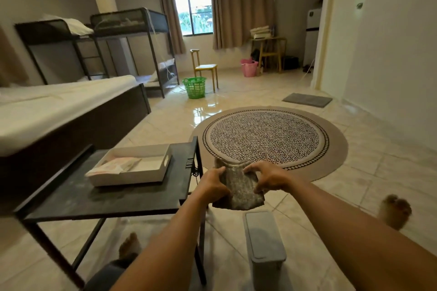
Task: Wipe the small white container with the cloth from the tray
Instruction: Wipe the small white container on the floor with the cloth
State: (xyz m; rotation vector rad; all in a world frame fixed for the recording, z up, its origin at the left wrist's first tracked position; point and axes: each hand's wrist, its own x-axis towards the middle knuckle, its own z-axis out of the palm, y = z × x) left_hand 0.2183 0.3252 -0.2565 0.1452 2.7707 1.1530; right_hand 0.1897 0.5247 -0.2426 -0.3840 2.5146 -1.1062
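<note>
We've got the cloth gripped in both hands, left hand and right hand. The container stands on the floor, long side pointing away from us.

No legible text, labels or numbers.

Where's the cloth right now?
In the head view the cloth is held between the left hand and right hand, just off the dark table's right edge, above the lidded container on the floor.
</note>
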